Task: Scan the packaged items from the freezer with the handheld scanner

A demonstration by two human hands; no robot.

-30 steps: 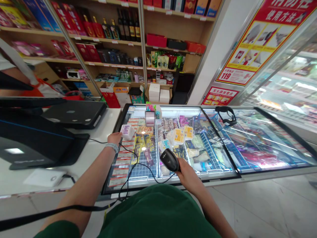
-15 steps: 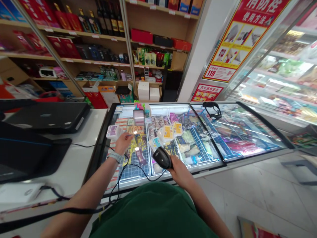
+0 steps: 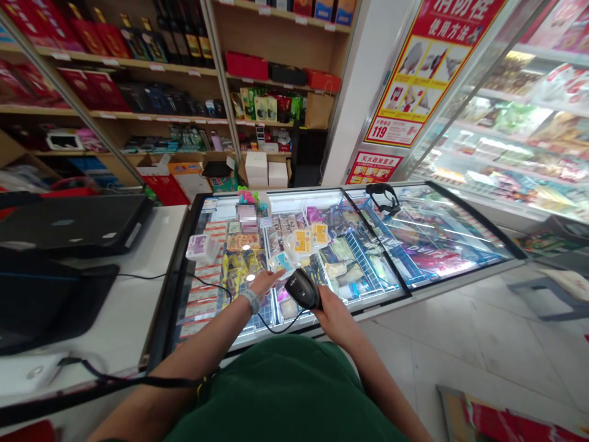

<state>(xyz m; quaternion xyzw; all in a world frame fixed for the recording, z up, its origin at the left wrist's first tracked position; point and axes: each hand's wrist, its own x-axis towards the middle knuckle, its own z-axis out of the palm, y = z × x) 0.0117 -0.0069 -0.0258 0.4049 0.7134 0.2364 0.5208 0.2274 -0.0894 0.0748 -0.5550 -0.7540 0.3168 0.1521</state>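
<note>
Over the near left part of the glass-topped freezer (image 3: 377, 244), in the head view, our right hand (image 3: 332, 312) grips a black scanner (image 3: 301, 289) by its handle, likely so that its head is left clear. We have our left hand (image 3: 261, 285) reaching to a blue-labelled pack (image 3: 281, 261), just far and left of the scanner; we cannot tell whether its fingers pinch it. Yellow-labelled packs (image 3: 302, 242) lie farther right, a purple-labelled pack (image 3: 199, 246) left, labels up, presumably for easy reading.

Just below centre, the scanner (image 3: 301, 289) was over the freezer (image 3: 374, 242); the counter (image 3: 138, 307) lay lower left, shelves (image 3: 175, 69) behind, upper left.
</note>
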